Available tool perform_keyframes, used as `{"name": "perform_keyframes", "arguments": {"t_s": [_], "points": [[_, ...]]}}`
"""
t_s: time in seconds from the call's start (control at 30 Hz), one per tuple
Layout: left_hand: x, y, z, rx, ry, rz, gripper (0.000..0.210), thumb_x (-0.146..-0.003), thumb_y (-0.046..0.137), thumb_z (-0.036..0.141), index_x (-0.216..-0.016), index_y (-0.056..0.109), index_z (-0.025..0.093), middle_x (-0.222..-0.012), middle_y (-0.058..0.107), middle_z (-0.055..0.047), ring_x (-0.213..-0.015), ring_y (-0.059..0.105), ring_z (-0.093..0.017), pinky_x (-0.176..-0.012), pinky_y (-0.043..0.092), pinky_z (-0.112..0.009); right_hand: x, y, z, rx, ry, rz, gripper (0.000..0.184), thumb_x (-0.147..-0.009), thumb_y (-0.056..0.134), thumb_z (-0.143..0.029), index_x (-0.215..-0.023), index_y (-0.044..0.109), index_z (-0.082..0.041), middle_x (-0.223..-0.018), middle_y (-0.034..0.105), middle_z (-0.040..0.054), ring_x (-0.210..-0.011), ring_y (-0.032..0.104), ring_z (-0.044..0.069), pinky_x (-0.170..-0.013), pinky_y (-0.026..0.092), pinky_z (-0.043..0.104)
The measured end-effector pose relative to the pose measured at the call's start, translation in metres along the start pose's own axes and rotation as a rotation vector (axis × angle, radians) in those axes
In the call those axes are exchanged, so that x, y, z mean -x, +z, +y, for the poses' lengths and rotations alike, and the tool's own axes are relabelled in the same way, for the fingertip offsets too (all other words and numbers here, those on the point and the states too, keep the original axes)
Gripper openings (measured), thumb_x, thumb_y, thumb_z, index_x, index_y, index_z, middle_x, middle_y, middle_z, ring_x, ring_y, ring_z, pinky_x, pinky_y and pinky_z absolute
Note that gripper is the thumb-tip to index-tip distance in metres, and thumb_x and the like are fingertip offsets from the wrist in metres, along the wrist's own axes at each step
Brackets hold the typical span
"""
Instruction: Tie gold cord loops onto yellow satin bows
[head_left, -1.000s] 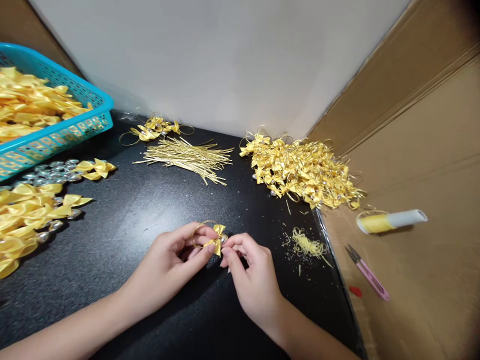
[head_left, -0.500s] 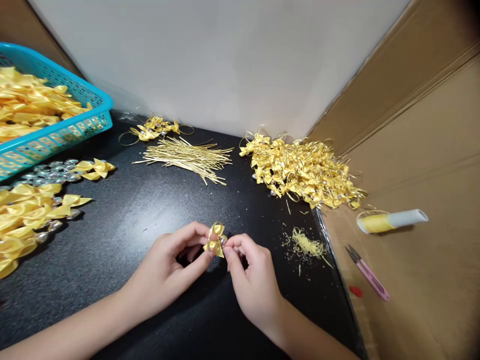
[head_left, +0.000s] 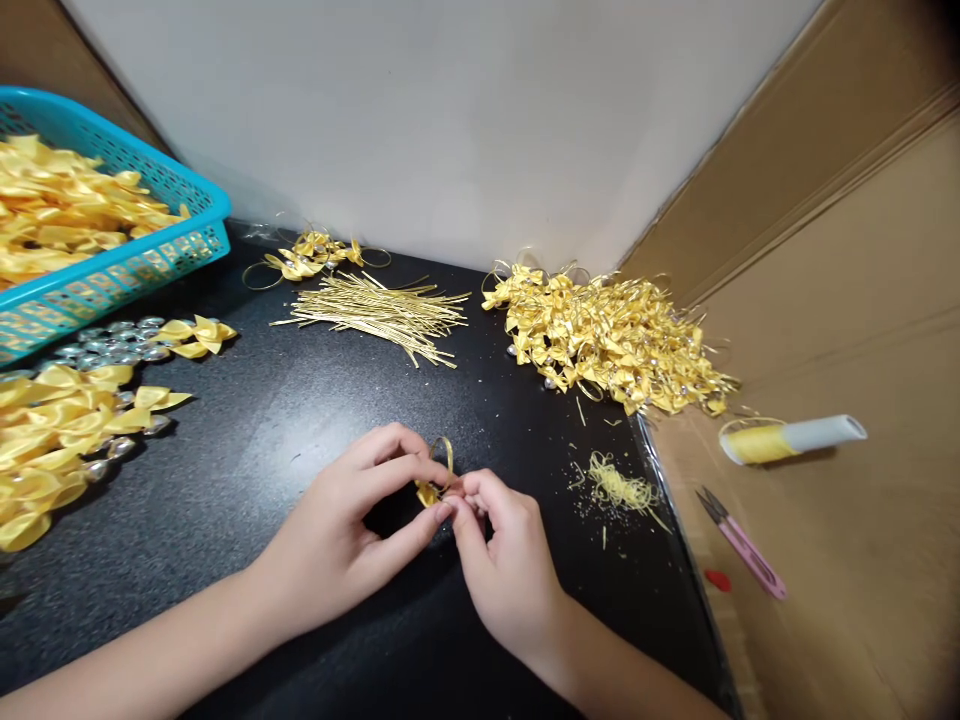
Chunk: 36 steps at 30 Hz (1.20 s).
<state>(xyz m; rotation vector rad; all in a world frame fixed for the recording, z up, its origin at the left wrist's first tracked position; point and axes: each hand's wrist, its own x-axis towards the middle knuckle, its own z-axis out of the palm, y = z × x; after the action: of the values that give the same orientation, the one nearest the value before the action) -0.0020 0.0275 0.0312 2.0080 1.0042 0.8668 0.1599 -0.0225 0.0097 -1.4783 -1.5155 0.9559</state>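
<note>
light: moderate; glare, pale, on black tabletop (head_left: 330,395); shadow, soft, under white tube (head_left: 823,432); upper right corner, darkened; edges, wide-angle stretch.

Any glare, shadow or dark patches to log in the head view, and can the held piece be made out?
In the head view, pale glare on the black tabletop; a shadow under the tube; darkness at the top right corner. Also in the head view, the yellow bow is partly hidden at the left hand and right hand.
</note>
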Motion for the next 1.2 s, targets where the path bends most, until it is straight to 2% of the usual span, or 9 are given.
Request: {"name": "perform_keyframes", "arguments": {"t_s": [0.1, 0.2, 0.5, 0.7, 0.8, 0.93, 1.03, 1.2], "points": [[-0.001, -0.002, -0.007, 0.074, -0.044, -0.081, 0.015, -0.090, 0.058, 0.024, -0.083, 0.071, 0.022, -0.086, 0.060, -0.002, -0.081, 0.059, -0.016, -0.073, 0.048, -0.026, 0.000, 0.001, 0.000, 0.009, -0.001, 0.003, 0.014, -0.089, 0.049, -0.016, -0.080, 0.058, -0.017, -0.069, 0.063, -0.0003, -0.058, 0.055, 0.010, -0.056, 0.039, 0.019], [-0.001, -0.003, -0.013, 0.181, -0.109, -0.099, 0.015, -0.091, 0.058, 0.025, -0.082, 0.069, 0.021, -0.081, 0.062, -0.002, -0.074, 0.060, -0.014, -0.067, 0.048, -0.024, -0.001, 0.001, 0.001, -0.024, 0.020, 0.013, 0.014, -0.091, 0.049, -0.018, -0.082, 0.060, -0.017, -0.068, 0.063, -0.0009, -0.057, 0.055, 0.009, -0.056, 0.038, 0.019], [0.000, 0.000, -0.009, 0.235, -0.314, 0.053, 0.016, -0.085, 0.063, 0.034, -0.079, 0.068, 0.019, -0.075, 0.072, -0.002, -0.067, 0.065, -0.016, -0.061, 0.052, -0.023, -0.001, 0.000, 0.000, -0.097, 0.038, 0.059, 0.015, -0.092, 0.049, -0.021, -0.081, 0.058, -0.018, -0.065, 0.058, -0.0022, -0.057, 0.054, 0.009, -0.055, 0.039, 0.018], [0.002, 0.003, -0.011, 0.128, -0.238, 0.077, 0.014, -0.084, 0.063, 0.032, -0.081, 0.070, 0.020, -0.078, 0.072, -0.003, -0.071, 0.066, -0.017, -0.064, 0.051, -0.024, 0.000, 0.001, 0.002, -0.116, 0.062, 0.039, 0.014, -0.093, 0.049, -0.022, -0.082, 0.058, -0.018, -0.064, 0.057, -0.0028, -0.056, 0.052, 0.009, -0.054, 0.038, 0.018], [0.001, 0.004, -0.010, 0.230, -0.349, 0.084, 0.016, -0.083, 0.066, 0.035, -0.082, 0.071, 0.020, -0.076, 0.074, -0.002, -0.067, 0.067, -0.016, -0.062, 0.053, -0.022, 0.000, 0.002, 0.003, -0.120, 0.078, 0.044, 0.015, -0.093, 0.049, -0.023, -0.082, 0.058, -0.018, -0.064, 0.057, -0.0026, -0.057, 0.052, 0.009, -0.054, 0.038, 0.018], [-0.002, 0.004, -0.011, 0.402, -0.507, 0.170, 0.020, -0.076, 0.074, 0.037, -0.083, 0.070, 0.019, -0.073, 0.073, -0.002, -0.066, 0.067, -0.015, -0.060, 0.054, -0.020, 0.000, 0.003, 0.001, -0.128, 0.062, 0.050, 0.015, -0.092, 0.050, -0.023, -0.081, 0.058, -0.018, -0.063, 0.055, -0.0030, -0.055, 0.051, 0.009, -0.054, 0.038, 0.019], [-0.004, 0.006, -0.016, 0.523, -0.555, 0.215, 0.027, -0.071, 0.079, 0.036, -0.090, 0.068, 0.019, -0.076, 0.072, 0.000, -0.068, 0.066, -0.013, -0.063, 0.055, -0.019, 0.001, 0.003, -0.001, -0.131, 0.034, 0.038, 0.013, -0.092, 0.050, -0.022, -0.082, 0.058, -0.018, -0.062, 0.055, -0.0032, -0.054, 0.051, 0.009, -0.052, 0.037, 0.019], [-0.003, 0.007, -0.017, 0.638, -0.611, 0.189, 0.028, -0.071, 0.081, 0.032, -0.091, 0.066, 0.019, -0.072, 0.069, 0.002, -0.063, 0.061, -0.009, -0.058, 0.051, -0.013, 0.002, 0.004, -0.001, -0.120, 0.014, 0.045, 0.013, -0.091, 0.050, -0.020, -0.082, 0.059, -0.017, -0.064, 0.058, -0.0018, -0.054, 0.054, 0.009, -0.053, 0.040, 0.018]]}}
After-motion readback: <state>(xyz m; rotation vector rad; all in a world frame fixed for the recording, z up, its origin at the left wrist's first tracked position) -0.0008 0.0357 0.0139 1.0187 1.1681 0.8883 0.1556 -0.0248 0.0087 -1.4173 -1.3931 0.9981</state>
